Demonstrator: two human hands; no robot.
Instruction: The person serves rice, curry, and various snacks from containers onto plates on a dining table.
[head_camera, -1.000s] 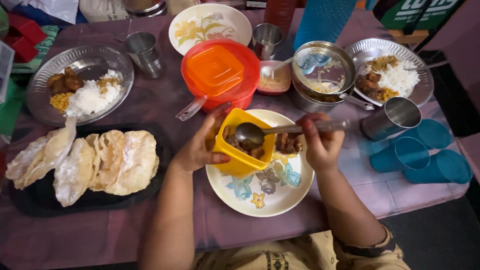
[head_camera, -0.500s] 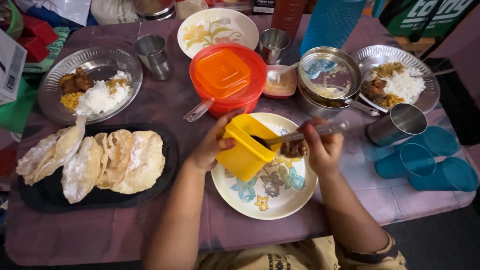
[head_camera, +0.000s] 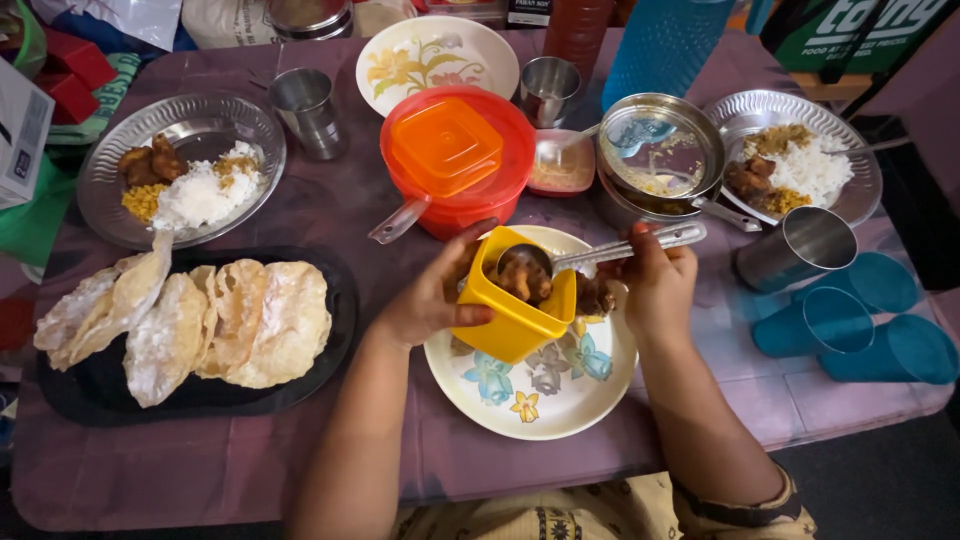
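Since half a second ago the yellow tub (head_camera: 517, 310) has tipped back upright-ish and the spoon (head_camera: 560, 258) now lifts a brown chunk over its mouth. Head view: left hand (head_camera: 425, 300), fingers clenched round the tub's wall, holds it above the flowered plate (head_camera: 530, 410); right hand (head_camera: 660, 285) pinches the spoon handle. Tub looks light, stiff, likely greasy; grip the sides. Counter (head_camera: 200, 470) crowded.
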